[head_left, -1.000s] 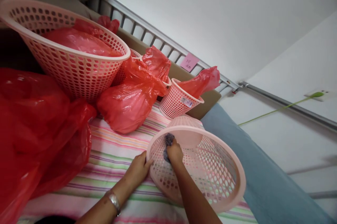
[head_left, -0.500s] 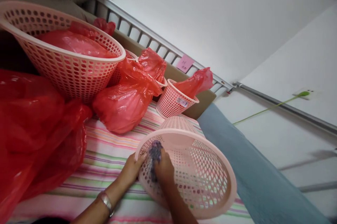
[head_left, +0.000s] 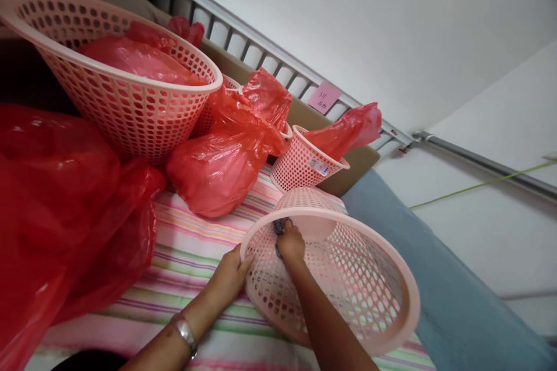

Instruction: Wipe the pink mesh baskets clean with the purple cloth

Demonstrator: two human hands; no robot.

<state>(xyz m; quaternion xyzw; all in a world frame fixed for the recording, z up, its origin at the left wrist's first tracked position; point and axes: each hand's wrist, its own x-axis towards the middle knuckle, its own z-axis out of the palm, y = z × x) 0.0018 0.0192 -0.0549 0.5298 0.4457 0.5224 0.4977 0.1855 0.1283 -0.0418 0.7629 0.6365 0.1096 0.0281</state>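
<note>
A pink plastic wastebasket (head_left: 407,278) with perforated walls lies tipped on its side, its mouth facing me. My left hand (head_left: 234,273), with a silver bracelet on the wrist, is closed on the left part of its rim. Inside the basket, my right hand (head_left: 292,243) grips a bunched dark blue-grey cloth (head_left: 281,226) against the left inner wall. Part of the cloth is hidden by the fingers.
Striped bedding (head_left: 187,255) lies underneath. A large pink basket (head_left: 130,104) with red plastic bags stands at left, beside another red bag (head_left: 217,168). A smaller pink basket (head_left: 300,159) stands behind, near the metal bed rail (head_left: 270,40) with a pink note (head_left: 324,96).
My right hand has pushed the cloth deeper into the basket, along its left inner wall. My left hand stays on the rim. The whole view has shifted a little.
</note>
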